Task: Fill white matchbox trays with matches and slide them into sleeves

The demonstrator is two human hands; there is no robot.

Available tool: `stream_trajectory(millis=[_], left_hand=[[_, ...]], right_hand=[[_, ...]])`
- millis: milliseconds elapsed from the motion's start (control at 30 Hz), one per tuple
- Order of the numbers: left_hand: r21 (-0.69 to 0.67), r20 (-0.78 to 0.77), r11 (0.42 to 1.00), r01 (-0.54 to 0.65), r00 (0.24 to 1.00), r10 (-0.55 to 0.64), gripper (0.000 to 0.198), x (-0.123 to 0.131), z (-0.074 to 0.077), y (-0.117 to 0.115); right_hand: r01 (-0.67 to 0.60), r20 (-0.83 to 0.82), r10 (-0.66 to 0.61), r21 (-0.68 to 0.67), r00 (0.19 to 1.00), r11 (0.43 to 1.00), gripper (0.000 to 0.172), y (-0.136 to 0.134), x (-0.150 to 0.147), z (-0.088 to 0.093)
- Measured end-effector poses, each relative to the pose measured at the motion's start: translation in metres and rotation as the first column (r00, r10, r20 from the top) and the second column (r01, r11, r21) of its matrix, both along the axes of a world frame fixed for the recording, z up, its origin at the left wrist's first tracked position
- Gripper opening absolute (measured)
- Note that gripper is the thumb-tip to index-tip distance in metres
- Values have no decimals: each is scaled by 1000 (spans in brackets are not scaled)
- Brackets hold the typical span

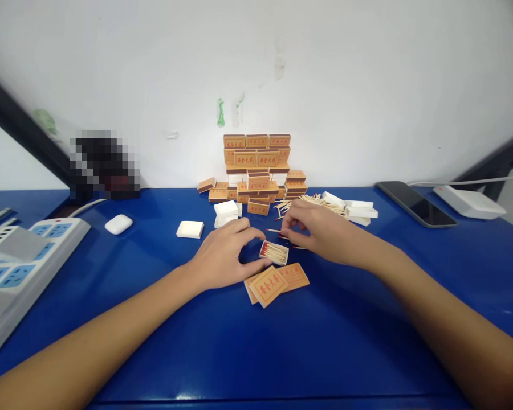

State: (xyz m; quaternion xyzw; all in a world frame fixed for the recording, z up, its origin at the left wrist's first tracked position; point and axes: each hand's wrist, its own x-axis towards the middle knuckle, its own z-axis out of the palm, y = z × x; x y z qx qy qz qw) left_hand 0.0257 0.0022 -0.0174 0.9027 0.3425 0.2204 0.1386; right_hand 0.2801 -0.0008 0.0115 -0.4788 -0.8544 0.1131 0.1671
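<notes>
My left hand (224, 254) curls around the left side of a small white tray (274, 252) filled with red-tipped matches, thumb and fingers touching it. My right hand (314, 228) hovers just right of the tray, fingers pinched on a match (273, 230). Two orange matchbox sleeves (276, 282) lie flat in front of the tray. Behind the hands lies a heap of loose matches (312, 200).
A stack of orange matchboxes (256, 165) stands against the wall. Empty white trays (190, 229) and more trays (359, 209) lie around. A power strip (15, 256) and an earbud case (118, 224) are at left; a phone (414, 203) and a white box (470, 200) at right.
</notes>
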Motion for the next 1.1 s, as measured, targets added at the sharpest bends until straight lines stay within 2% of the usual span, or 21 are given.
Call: stream_trajectory(millis=[233,433,533,600,767,1100], left_hand=[[-9,7,1000,-17,1000,17,33,1,-1,2],[-17,22,1000,-10,1000,11,33,1,-2,3],[-13,32,1000,-9,999,10,33,1,-2,3],[-14,37,1000,-6,999,7,33,0,-2,3],[-23,41,1000,-3,999,4,34,-2,-2,3],[-60,50,998,-6,999,9,35,-2,0,4]], right_hand=[[-22,44,28,-118,999,993,8,-15,-5,1],[-66,10,68,-95,998,993,10,-16,-7,3],[-10,-16,10,12,1000,1000,14,-10,4,7],[26,2,-26,32,1000,999,16,-6,14,7],[61,68,-57,-56,996,997,23,0,25,2],[146,148,-123,-160,981,976,24,-2,16,1]])
